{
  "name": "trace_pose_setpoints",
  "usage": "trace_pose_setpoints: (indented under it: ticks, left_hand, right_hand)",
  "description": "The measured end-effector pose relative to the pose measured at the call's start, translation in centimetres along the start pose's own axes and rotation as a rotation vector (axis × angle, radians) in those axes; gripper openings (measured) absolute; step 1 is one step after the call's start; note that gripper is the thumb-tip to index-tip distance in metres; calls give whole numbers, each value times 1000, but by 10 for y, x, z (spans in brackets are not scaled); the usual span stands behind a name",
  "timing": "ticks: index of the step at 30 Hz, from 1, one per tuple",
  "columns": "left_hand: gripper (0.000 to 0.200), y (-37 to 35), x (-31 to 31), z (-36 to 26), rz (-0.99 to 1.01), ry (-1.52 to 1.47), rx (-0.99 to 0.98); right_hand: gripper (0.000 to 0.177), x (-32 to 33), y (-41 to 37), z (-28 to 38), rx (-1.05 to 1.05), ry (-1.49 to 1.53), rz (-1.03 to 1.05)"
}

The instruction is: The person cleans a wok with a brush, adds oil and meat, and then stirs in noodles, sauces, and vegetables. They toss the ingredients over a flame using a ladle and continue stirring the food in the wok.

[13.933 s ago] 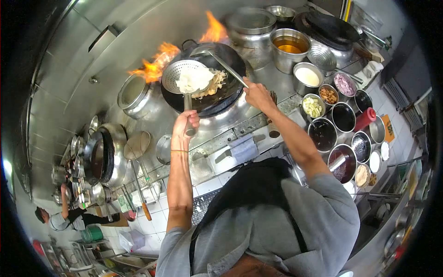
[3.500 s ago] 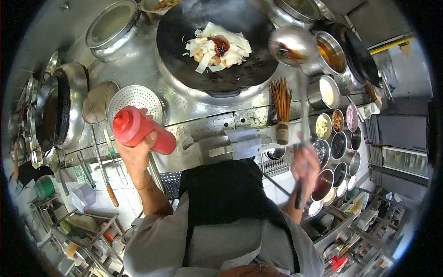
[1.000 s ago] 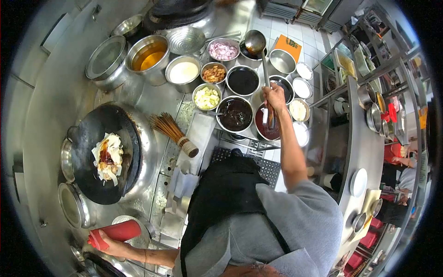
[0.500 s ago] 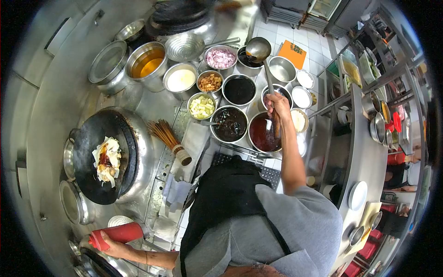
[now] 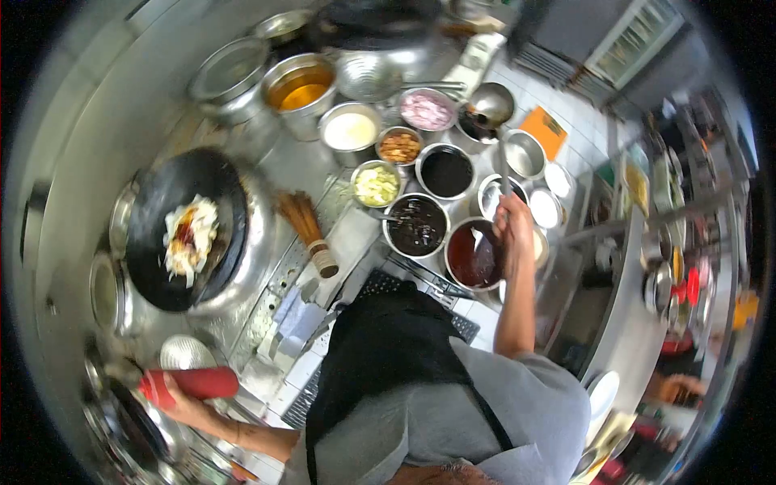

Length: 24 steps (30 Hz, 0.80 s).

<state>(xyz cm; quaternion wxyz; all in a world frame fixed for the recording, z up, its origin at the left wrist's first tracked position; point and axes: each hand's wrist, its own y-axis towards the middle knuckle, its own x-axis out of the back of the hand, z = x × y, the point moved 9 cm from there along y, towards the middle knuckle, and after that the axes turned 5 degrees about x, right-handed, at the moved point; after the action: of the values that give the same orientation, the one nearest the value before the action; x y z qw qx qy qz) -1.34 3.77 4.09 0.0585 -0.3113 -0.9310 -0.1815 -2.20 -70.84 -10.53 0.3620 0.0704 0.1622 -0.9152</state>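
My left hand (image 5: 179, 402) is wrapped around a red squeeze bottle (image 5: 202, 383), which lies nearly level below the wok. My right hand (image 5: 513, 218) grips the handle of a ladle (image 5: 491, 103). The ladle's metal bowl is over a pot of dark liquid (image 5: 469, 128), partly covering it. Beneath my right forearm stands a pot of reddish-brown sauce (image 5: 469, 257). In the black wok (image 5: 153, 250) at left sit white pieces, seemingly sliced onion, with dark red sauce on top (image 5: 187, 233).
Several metal pots crowd the counter: dark sauces (image 5: 447, 171), chopped pink onion (image 5: 428, 110), green cubes (image 5: 376, 186), browned pieces (image 5: 399, 147), white liquid (image 5: 350, 129), amber oil (image 5: 301, 95). A bamboo brush (image 5: 311, 234) lies beside the wok. Steel shelving (image 5: 614, 291) stands at right.
The camera view has turned, so the pots appear farther right and the wok higher. Both hands keep their holds on the bottle and ladle; the ladle bowl stays over the dark liquid.
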Motion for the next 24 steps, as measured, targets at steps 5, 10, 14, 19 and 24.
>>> trace_pose_setpoints:
  ticks: [5,10,14,19,24]
  left_hand:
    - [66,-5,24,12,-95,46,80]
    - [62,-21,21,9,-55,-174,84]
    - [62,-27,42,23,-82,-148,135]
    - [59,-39,83,37,-165,-123,149]
    - [59,-54,132,55,-282,-44,181]
  right_hand:
    - [11,-47,-29,18,8,-97,162]
    - [47,-158,-70,21,14,-34,516]
    - [46,-255,-99,-13,-12,-252,723]
    - [47,-367,-139,-49,168,-470,995]
    - [49,-422,-169,-60,198,-388,1110]
